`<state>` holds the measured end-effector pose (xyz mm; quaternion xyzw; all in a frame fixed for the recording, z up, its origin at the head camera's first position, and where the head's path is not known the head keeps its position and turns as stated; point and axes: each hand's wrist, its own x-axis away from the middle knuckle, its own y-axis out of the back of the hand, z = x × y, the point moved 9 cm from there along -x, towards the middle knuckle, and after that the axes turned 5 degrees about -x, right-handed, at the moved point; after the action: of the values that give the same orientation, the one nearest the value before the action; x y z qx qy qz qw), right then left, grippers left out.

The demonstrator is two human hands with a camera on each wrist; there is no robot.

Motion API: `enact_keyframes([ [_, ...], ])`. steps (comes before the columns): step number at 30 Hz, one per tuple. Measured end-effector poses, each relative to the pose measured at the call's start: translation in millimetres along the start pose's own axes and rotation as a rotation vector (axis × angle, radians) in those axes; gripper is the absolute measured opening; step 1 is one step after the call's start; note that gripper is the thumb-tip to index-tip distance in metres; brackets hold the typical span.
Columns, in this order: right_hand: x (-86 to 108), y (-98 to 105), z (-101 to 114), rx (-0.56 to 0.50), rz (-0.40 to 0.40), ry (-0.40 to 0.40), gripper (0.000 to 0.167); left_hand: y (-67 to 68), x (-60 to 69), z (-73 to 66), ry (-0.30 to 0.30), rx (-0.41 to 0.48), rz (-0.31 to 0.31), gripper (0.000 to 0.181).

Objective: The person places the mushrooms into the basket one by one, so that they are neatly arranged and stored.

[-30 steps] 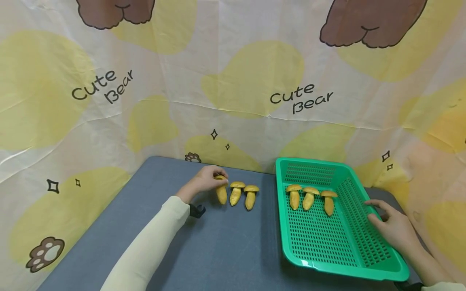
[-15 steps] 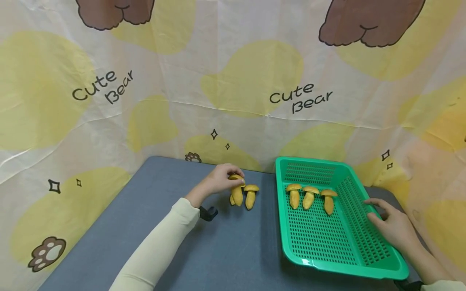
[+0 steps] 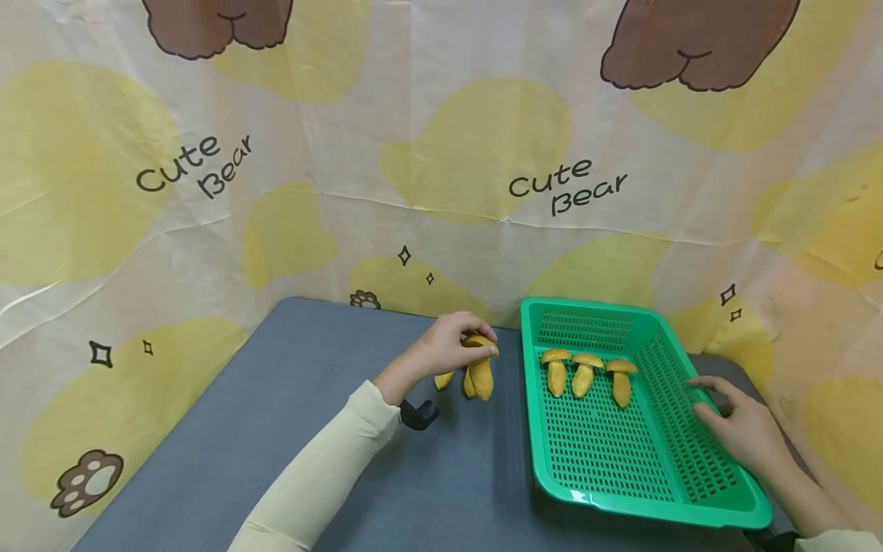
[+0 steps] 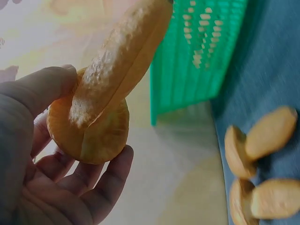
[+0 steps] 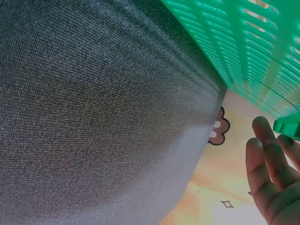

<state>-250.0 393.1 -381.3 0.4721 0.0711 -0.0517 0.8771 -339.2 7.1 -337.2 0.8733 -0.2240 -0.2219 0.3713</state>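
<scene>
My left hand (image 3: pixel 444 345) pinches a yellow-brown mushroom (image 3: pixel 481 378) by its cap, stem hanging down. Seen from the left wrist, thumb and fingers hold the cap's edge, and the stem (image 4: pixel 124 61) stretches away from the palm. Two more mushrooms lie on the table just below, one partly hidden (image 3: pixel 444 380) by the hand, the other behind the held one; the left wrist view shows both, an upper mushroom (image 4: pixel 267 136) and a lower mushroom (image 4: pixel 276 199). At the right rim of a green basket (image 3: pixel 624 506), my right hand (image 3: pixel 745 425) rests with loosely spread fingers.
Inside the basket, three mushrooms lie side by side: a left one (image 3: pixel 556 374), a middle one (image 3: pixel 585 376) and a right one (image 3: pixel 622 383). The dark grey table (image 3: pixel 407 475) meets a printed cloth backdrop (image 3: pixel 441 153) at its back edge.
My left hand has carried its mushroom rightward, past the middle mushroom and over the rightmost one on the table. The right hand has stayed at the basket's rim.
</scene>
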Motion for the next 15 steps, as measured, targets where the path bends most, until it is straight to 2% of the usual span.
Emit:
enact_keyframes([
  [5, 0.6, 0, -1, -0.008, 0.005, 0.006, 0.04, -7.0, -7.4, -20.0, -0.059, 0.021, -0.005, 0.016],
  [15, 0.5, 1, 1, -0.018, -0.008, 0.028, 0.038, -13.2, -19.7, -53.1, -0.106, 0.082, -0.008, 0.02],
])
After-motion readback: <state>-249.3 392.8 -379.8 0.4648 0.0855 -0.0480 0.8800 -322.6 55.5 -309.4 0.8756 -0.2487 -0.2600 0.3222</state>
